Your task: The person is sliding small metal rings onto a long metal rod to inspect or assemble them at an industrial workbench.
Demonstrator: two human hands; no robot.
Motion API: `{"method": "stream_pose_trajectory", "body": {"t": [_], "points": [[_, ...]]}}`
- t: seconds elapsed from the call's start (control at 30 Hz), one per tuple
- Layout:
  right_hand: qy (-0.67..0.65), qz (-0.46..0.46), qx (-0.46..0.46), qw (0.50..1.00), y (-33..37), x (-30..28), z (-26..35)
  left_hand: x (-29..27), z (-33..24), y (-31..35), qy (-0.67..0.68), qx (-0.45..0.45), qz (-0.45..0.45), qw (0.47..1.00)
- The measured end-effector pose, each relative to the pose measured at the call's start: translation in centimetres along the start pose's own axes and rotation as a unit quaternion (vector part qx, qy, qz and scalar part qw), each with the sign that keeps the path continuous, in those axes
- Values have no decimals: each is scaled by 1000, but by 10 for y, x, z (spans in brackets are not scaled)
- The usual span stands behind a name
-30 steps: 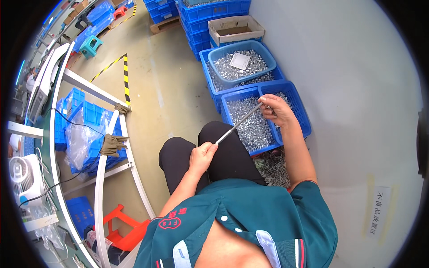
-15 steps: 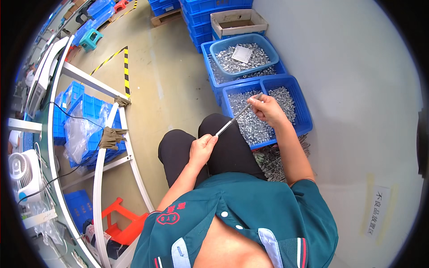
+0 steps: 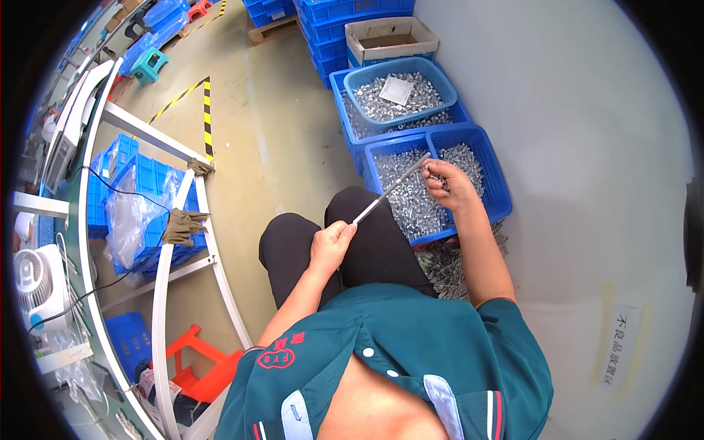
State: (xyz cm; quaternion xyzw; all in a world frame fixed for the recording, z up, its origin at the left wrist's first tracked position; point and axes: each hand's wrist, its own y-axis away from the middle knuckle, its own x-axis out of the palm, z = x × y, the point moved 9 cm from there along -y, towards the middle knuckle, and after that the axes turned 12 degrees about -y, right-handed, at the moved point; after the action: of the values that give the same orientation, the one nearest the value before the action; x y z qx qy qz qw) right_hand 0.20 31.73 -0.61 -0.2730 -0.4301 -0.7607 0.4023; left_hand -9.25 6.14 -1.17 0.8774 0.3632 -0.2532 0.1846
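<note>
My left hand (image 3: pixel 334 246) is closed over my lap around the near end of a thin grey metal rod (image 3: pixel 389 192), which slants up and to the right. The rod's far tip stands over the divided blue bin (image 3: pixel 496 172). Beside that tip is my right hand (image 3: pixel 456 187), its fingers curled in around small metal pieces (image 3: pixel 442 178); their exact kind is too small to make out. Below the hands, the bin's left compartment holds many small shiny metal parts (image 3: pixel 414 202). More of them (image 3: pixel 462 158) fill the right compartment.
Behind the bin, a light-blue basin (image 3: pixel 449 95) of metal parts with a white card (image 3: pixel 397 89) rests on another crate. Many thin rods (image 3: pixel 451 271) lie below the bin. A wall (image 3: pixel 572 183) runs along the right; a white-framed bench (image 3: pixel 158 308) stands left, with a red stool (image 3: pixel 198 367).
My right hand has drawn back slightly to the right, off the rod's far tip, and its fingers have turned to show small metal pieces. My left hand and the rod have hardly moved.
</note>
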Motion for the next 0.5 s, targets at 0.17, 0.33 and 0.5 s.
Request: {"method": "stream_pose_trajectory", "body": {"t": [0.17,0.33,0.5], "points": [[-132,60,27,989,-1,9,4,-1,-1,2,-2,15,-7,1000],[-148,108,44,982,-1,24,5,-2,-6,3,4,22,-8,1000],[-96,102,45,989,0,29,6,-2,-6,4,-4,28,-9,1000]]}}
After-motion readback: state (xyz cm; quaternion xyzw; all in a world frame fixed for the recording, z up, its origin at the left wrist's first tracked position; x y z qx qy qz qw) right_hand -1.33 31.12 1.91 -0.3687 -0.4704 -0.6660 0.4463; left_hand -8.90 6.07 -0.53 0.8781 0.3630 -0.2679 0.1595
